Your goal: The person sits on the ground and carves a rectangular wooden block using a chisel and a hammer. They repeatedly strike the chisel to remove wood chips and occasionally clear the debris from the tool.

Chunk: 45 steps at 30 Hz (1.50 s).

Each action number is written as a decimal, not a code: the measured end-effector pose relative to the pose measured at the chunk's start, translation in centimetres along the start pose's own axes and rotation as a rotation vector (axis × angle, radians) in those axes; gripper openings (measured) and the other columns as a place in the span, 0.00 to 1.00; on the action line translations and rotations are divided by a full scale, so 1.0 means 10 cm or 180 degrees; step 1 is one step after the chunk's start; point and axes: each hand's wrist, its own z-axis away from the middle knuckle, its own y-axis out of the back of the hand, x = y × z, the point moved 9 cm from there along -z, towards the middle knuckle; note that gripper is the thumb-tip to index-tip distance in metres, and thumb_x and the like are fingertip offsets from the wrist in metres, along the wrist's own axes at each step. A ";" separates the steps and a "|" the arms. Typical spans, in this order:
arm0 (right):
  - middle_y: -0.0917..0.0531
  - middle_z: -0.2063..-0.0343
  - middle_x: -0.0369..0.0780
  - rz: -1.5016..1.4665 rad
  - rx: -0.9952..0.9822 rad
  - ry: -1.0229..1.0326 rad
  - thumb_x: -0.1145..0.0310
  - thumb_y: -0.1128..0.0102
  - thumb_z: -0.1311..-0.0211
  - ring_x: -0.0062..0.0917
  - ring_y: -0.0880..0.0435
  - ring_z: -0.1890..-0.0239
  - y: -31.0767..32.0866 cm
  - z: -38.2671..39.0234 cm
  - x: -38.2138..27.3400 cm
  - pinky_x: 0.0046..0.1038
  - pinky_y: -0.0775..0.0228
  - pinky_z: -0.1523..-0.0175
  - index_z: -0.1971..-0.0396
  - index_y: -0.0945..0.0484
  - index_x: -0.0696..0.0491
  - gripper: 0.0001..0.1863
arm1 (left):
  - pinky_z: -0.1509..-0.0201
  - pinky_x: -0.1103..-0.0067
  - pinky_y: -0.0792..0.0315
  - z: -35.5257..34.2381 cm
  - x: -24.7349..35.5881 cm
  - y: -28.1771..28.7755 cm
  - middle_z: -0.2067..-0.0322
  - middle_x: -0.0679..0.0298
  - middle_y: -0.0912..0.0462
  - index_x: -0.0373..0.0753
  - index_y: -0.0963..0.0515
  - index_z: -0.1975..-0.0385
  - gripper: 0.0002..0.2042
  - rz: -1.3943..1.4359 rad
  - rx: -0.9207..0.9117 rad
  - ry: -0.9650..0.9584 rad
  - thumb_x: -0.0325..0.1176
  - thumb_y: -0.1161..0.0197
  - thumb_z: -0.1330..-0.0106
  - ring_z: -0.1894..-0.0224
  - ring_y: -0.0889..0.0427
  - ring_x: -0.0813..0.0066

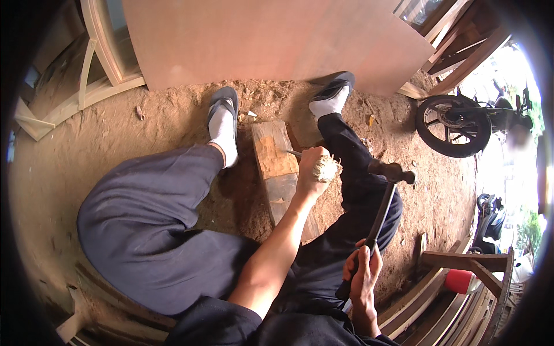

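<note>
A rough wooden block (271,147) lies on the dirt between my feet, with a pale cut patch on its upper part. My left hand (313,171) is shut round a chisel, whose thin blade reaches left to that patch; the handle's end (326,168) is pale and badly frayed. My right hand (363,268), lower right, grips the dark handle of a hammer (391,173), its head raised to the right of the chisel. Socked feet in dark sandals (222,130) flank the block.
A large plywood panel (271,40) stands ahead, with wooden frames (104,43) at upper left and right. A motorbike (447,124) is at the right, another behind it. Timber lengths (438,311) and a red container (459,281) are at lower right. Small chips litter the dirt.
</note>
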 end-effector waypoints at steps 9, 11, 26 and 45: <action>0.27 0.81 0.34 -0.0011 -0.0186 -0.0443 0.55 0.48 0.21 0.15 0.31 0.85 -0.16 0.12 0.22 0.19 0.37 0.82 0.57 0.29 0.55 0.16 | 0.57 0.67 0.27 0.05 0.16 0.07 0.70 0.59 0.22 0.40 0.27 0.67 0.12 -0.0162 0.0078 -0.0019 0.18 0.35 0.48 0.63 0.21 0.56; 0.27 0.81 0.34 0.0050 -0.0175 -0.0412 0.55 0.48 0.21 0.15 0.31 0.85 -0.15 0.11 0.18 0.19 0.37 0.82 0.57 0.29 0.55 0.16 | 0.58 0.67 0.27 0.06 0.15 0.05 0.70 0.59 0.22 0.41 0.27 0.67 0.12 -0.0128 0.0088 -0.0034 0.18 0.35 0.47 0.63 0.21 0.56; 0.26 0.83 0.34 0.0512 -0.0208 0.0604 0.48 0.46 0.24 0.14 0.31 0.85 0.01 -0.01 -0.32 0.18 0.42 0.81 0.55 0.27 0.60 0.25 | 0.61 0.72 0.27 0.06 -0.02 0.04 0.71 0.61 0.22 0.38 0.27 0.67 0.09 0.0049 0.0436 0.0193 0.18 0.35 0.42 0.67 0.22 0.66; 0.27 0.82 0.33 0.0281 0.0234 0.0642 0.65 0.53 0.23 0.12 0.32 0.83 0.04 0.03 -0.18 0.17 0.41 0.80 0.58 0.27 0.56 0.09 | 0.59 0.67 0.29 0.06 0.09 0.04 0.72 0.59 0.22 0.40 0.27 0.68 0.10 -0.0099 0.0252 0.0031 0.21 0.34 0.45 0.65 0.23 0.58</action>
